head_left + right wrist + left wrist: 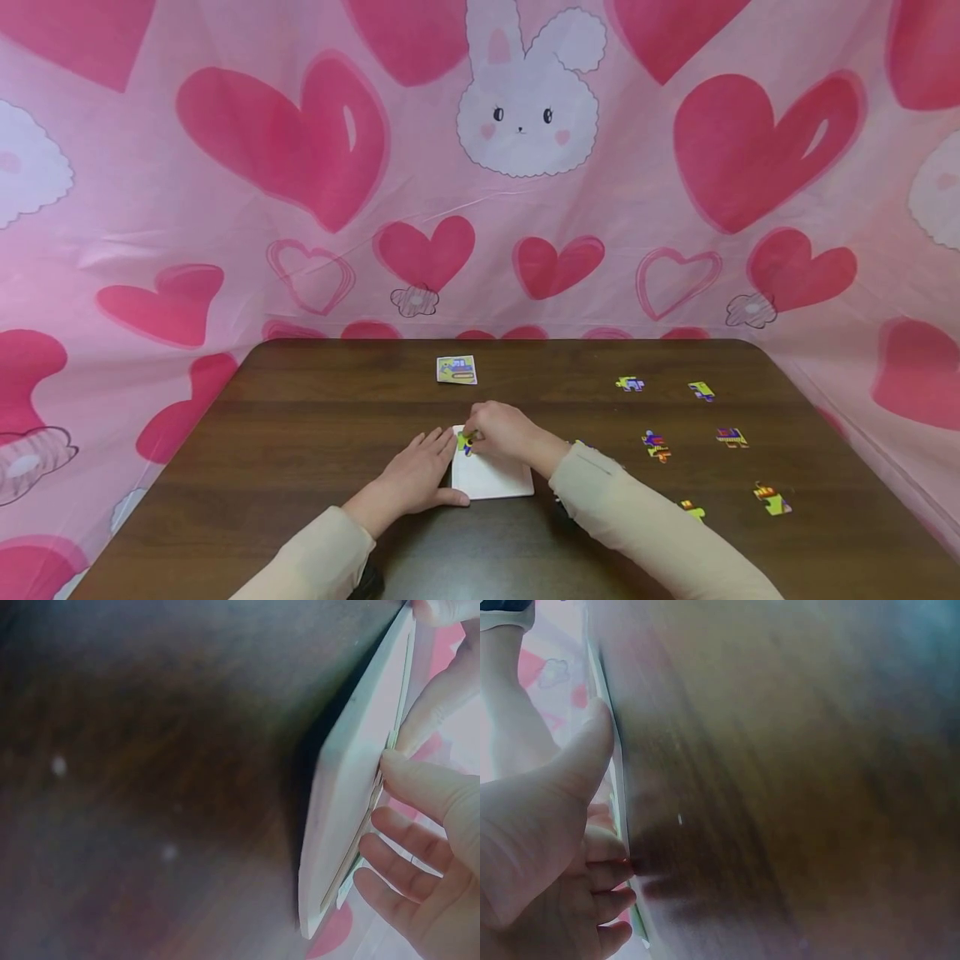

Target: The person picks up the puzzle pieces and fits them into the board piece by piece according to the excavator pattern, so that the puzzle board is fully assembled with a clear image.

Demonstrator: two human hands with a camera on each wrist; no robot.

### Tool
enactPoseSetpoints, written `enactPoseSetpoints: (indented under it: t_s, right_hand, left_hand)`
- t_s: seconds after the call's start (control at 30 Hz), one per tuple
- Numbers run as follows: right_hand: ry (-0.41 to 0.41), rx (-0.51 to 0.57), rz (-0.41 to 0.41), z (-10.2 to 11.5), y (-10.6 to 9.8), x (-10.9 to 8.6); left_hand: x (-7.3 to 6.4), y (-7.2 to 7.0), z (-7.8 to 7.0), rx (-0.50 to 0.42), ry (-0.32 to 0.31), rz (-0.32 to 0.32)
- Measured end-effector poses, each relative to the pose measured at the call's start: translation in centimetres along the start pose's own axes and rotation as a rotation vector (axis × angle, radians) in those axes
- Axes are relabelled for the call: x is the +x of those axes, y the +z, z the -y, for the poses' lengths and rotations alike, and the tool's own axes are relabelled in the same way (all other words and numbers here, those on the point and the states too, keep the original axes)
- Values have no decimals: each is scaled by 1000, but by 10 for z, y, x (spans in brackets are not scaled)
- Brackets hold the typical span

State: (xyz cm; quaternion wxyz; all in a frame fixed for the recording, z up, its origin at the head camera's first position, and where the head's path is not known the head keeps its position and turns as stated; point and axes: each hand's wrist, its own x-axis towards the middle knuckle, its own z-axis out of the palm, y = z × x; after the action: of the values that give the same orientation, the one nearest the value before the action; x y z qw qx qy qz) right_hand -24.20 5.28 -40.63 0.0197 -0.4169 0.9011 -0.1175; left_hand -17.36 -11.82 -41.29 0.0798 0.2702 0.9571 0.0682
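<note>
A square white puzzle board [491, 479] lies on the dark wooden table, its raised rim visible in the right wrist view. My right hand [510, 430] reaches over its far left corner and pinches a yellow-green puzzle piece [462, 444] there; the fingertips partly cover the piece. With fingers extended, my left hand [415, 475] rests along the board's left edge, its thumb at the near left corner. In the left wrist view, the left hand's thumb [592, 750] lies beside the board's thin edge.
Behind the board lies a picture card [457, 370] showing a digger. Several loose puzzle pieces are spread on the right, including a yellow one [702, 390], a striped one [731, 437] and a red-yellow one [656, 447]. A pink heart-patterned cloth [450, 192] hangs behind the table.
</note>
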Motion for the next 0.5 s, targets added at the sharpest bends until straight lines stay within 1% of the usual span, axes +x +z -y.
enactPoseSetpoints:
  t_s: [0.2, 0.3, 0.4, 0.5]
  right_hand:
    - [10, 53, 8, -2, -1, -1]
    - [20, 101, -5, -5, -5, -2]
    - [38, 163, -28, -11, -14, -6]
    - [50, 239, -63, -20, -26, -10]
  left_hand:
    - [0, 0, 0, 6, 3, -7]
    - [0, 1, -1, 7, 8, -8]
    - [0, 1, -1, 4, 3, -3]
    - [0, 0, -1, -2, -15, 11]
